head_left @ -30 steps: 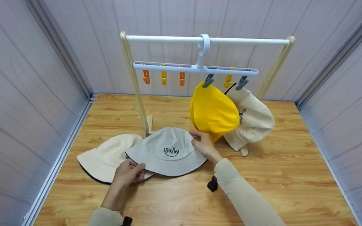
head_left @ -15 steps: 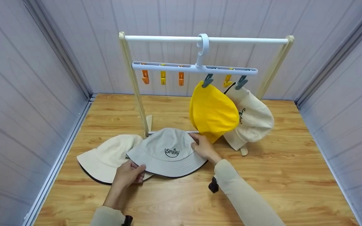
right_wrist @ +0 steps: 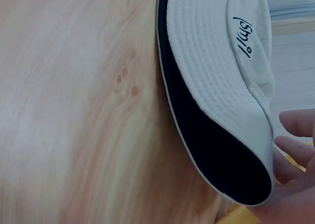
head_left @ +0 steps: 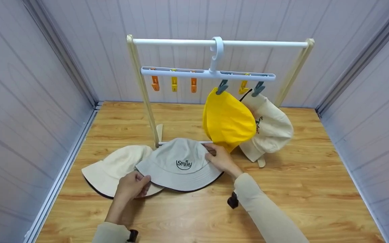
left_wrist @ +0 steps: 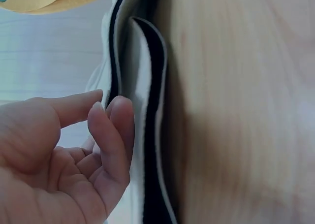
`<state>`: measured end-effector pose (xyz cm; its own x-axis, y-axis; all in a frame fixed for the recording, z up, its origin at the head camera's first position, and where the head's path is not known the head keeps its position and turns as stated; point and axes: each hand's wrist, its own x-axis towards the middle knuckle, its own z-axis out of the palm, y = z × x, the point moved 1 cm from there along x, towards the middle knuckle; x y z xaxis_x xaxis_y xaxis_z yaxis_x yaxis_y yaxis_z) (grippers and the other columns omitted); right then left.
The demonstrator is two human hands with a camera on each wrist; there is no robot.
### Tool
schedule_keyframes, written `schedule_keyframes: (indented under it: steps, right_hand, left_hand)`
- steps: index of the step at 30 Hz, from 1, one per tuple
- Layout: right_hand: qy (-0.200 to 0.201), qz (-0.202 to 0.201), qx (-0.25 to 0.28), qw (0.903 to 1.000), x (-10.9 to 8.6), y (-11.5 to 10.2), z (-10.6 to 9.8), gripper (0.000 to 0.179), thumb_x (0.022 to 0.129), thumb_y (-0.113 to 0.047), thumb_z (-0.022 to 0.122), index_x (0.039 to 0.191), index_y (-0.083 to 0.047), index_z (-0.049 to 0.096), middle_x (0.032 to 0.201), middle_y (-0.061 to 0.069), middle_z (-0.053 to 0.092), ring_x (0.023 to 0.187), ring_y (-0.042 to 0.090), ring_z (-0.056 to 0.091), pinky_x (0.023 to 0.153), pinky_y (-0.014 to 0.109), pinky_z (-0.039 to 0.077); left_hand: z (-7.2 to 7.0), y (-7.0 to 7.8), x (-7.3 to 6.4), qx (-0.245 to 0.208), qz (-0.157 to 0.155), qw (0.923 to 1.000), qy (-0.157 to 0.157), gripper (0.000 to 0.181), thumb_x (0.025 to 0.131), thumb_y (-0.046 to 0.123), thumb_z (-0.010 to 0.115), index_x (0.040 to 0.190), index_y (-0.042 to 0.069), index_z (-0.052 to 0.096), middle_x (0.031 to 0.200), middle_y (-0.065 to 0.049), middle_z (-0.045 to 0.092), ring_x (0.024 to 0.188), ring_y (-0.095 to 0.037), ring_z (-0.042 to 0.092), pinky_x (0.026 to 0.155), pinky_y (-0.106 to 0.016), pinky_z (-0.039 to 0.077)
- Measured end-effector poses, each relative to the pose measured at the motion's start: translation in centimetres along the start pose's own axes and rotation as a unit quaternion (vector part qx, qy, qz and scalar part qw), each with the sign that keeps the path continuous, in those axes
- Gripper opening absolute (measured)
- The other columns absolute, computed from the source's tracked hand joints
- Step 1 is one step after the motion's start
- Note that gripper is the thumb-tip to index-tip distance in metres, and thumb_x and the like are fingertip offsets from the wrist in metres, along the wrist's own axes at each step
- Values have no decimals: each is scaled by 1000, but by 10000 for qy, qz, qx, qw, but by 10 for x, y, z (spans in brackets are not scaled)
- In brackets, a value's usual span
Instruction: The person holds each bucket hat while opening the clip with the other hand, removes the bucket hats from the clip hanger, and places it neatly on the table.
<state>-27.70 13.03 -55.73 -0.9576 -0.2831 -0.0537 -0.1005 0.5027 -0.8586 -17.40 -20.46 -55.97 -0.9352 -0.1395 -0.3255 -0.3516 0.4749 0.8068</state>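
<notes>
A light grey bucket hat (head_left: 172,168) with "Smile" lettering and a dark brim edge sits in front of the rack, overlapping a cream bucket hat (head_left: 110,163). At its left front corner, my left hand (head_left: 132,185) pinches the brim between thumb and fingertips. My right hand (head_left: 222,160) holds the opposite side, thumb in front and fingers partly hidden behind the crown. In the left wrist view the brims' black lining (left_wrist: 156,76) shows beside the curled fingers. The right wrist view has the brim's dark underside (right_wrist: 221,160) turned outward beside the right hand (right_wrist: 293,175).
Above stands a rack (head_left: 174,42) bearing a white hanger (head_left: 181,72) with several coloured clips. A yellow hat (head_left: 230,118) and another cream hat (head_left: 272,125) hang from grey clips (head_left: 222,87) on its right half. Panel walls enclose the wooden surface (head_left: 299,189).
My left hand has slid slightly left along the grey bucket hat's brim. The right hand and the hat stay nearly in place; the whole view has shifted a little.
</notes>
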Motion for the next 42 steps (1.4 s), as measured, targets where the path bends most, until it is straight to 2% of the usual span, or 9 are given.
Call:
schedule_keyframes:
  steps: [3, 6, 8, 13, 19, 30, 34, 39, 42]
  right_hand:
    - [11, -45, -2, 10000, -3, -7, -7, 45, 102, -2, 62, 147, 4, 58, 137, 21, 68, 124, 35, 67, 106, 48, 54]
    - [-29, 21, 21, 10000, -7, -18, -17, 46, 104, -6, 65, 148, 2, 58, 142, 19, 66, 129, 34, 64, 110, 48, 52]
    - [-108, 52, 68, 9999, -9, -25, -24, 47, 104, -8, 65, 150, 1, 57, 145, 19, 64, 131, 34, 63, 112, 48, 50]
    - [-209, -179, 215, 9994, -12, -45, -46, 48, 105, -10, 64, 151, 1, 55, 151, 21, 58, 132, 36, 63, 112, 48, 51]
    - [-31, -618, 193, 9979, -16, -70, -79, 48, 106, -12, 65, 152, -1, 55, 148, 20, 60, 131, 35, 63, 112, 48, 50]
    - [359, -938, 487, 9938, -22, -105, -123, 48, 106, -15, 67, 152, -4, 55, 147, 18, 61, 129, 29, 62, 113, 46, 50]
    - [482, -1046, 588, 9916, -23, -115, -133, 48, 106, -17, 67, 152, -5, 55, 147, 16, 61, 128, 26, 63, 112, 42, 50]
    - [757, -1282, 818, 9855, -24, -121, -141, 48, 106, -13, 67, 151, -2, 55, 146, 18, 61, 130, 30, 61, 110, 35, 50]
    - [946, -1401, 802, 9823, -24, -121, -146, 48, 105, -13, 67, 150, -1, 55, 144, 19, 61, 130, 32, 61, 111, 39, 50]
  left_hand:
    - [-7, 6, 1, 441, 323, 9984, 132, 29, 102, 28, 71, 86, 8, 59, 73, -5, 66, 62, -15, 63, 56, -27, 52]
    - [-12, 13, 2, 900, 691, 9932, 263, 28, 103, 32, 70, 88, 10, 61, 73, -2, 64, 63, -16, 59, 59, -28, 46]
    - [-14, 19, 4, 983, 874, 9909, 295, 26, 103, 33, 70, 92, 10, 63, 74, -1, 65, 65, -15, 59, 61, -30, 45]
    - [-19, 38, 8, 995, 1379, 9848, 363, 21, 103, 30, 71, 101, 10, 67, 85, -2, 68, 77, -16, 62, 70, -32, 48]
    - [-21, 64, 15, 916, 2017, 9746, 323, 18, 104, 27, 71, 108, 9, 69, 99, -7, 74, 96, -24, 69, 85, -41, 54]
    - [-18, 113, 25, 732, 2675, 9606, 155, 24, 103, 21, 72, 119, 5, 67, 111, -12, 74, 104, -30, 71, 94, -48, 57]
    - [-15, 131, 28, 687, 2950, 9528, 193, 24, 103, 21, 73, 122, 7, 66, 115, -11, 73, 105, -28, 71, 94, -47, 57]
    - [-11, 152, 33, 768, 3415, 9362, 315, 28, 102, 21, 74, 125, 7, 67, 122, -12, 72, 107, -28, 72, 94, -46, 57]
    - [-7, 165, 36, 841, 3660, 9262, 344, 31, 101, 20, 75, 128, 6, 67, 126, -13, 70, 110, -29, 71, 97, -46, 55]
